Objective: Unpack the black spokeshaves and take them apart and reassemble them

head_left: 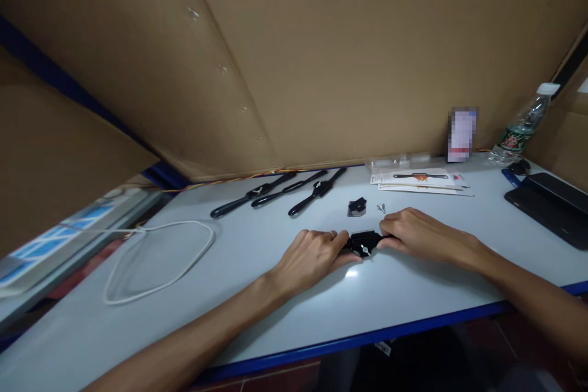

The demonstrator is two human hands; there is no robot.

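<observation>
Low over the white table, a black spokeshave (364, 244) is gripped by its two handles, a silvery screw showing on its middle. My left hand (316, 254) is closed around the left handle, and my right hand (413, 234) is closed around the right one; the fingers hide most of both handles. Just beyond lie a small black cap and metal plate (356, 206) and a little silver screw (381, 208). Further back rest a left spokeshave (252, 194), a middle spokeshave body (289, 188) with no screw visible, and a right spokeshave (318, 191).
Printed cards (416, 179) and clear plastic packaging (399, 162) lie at the back. A blurred-out upright phone-like screen (462, 135), a water bottle (517, 131) and a black case (549, 205) stand or lie right. A white cable (158, 286) loops left; cardboard walls (331, 61) enclose the table.
</observation>
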